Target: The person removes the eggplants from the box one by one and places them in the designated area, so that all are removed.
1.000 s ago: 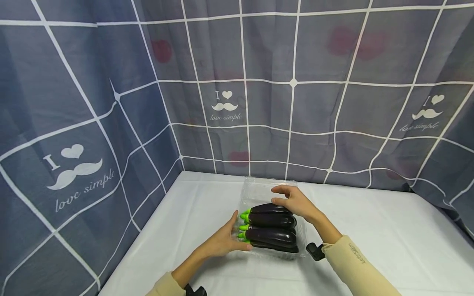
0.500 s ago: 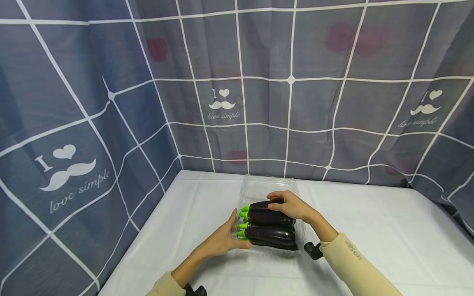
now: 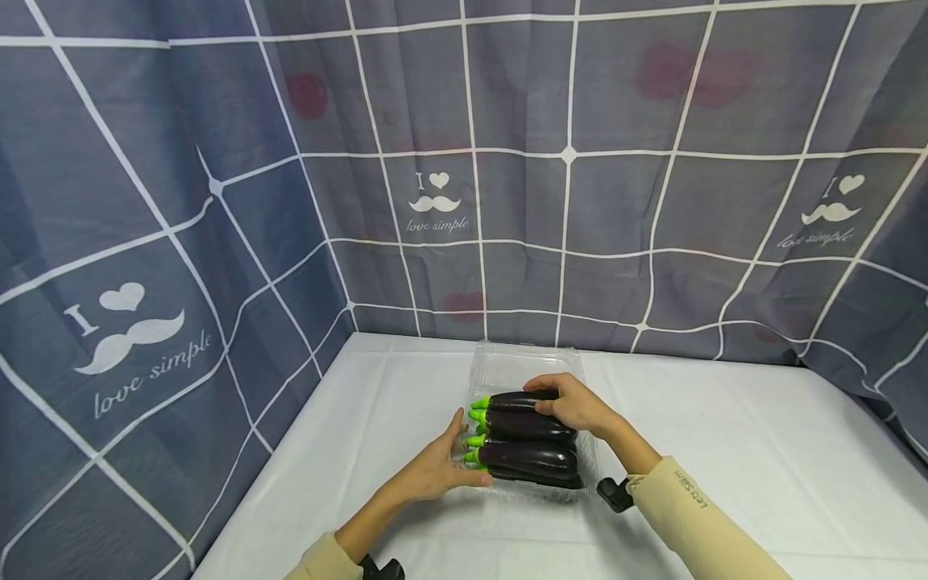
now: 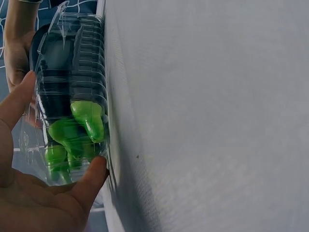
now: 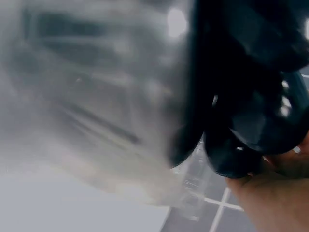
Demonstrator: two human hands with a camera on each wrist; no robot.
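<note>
Eggplants (image 3: 529,457) lie in the box (image 3: 507,369) between both grips: the left grip (image 3: 433,471), fingers spread, touches its end; the right grip (image 3: 573,403) curls round the far eggplant (image 3: 511,401). Gentle, even pressure should serve.

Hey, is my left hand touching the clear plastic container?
Touching. The left wrist view shows a fingertip of the left hand against the clear plastic container, by the green eggplant stems.

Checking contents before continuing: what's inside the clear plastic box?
Glossy dark eggplants with bright green stems, side by side. The right hand partly covers the farthest; the floor of the clear plastic box beneath them is hidden.
</note>
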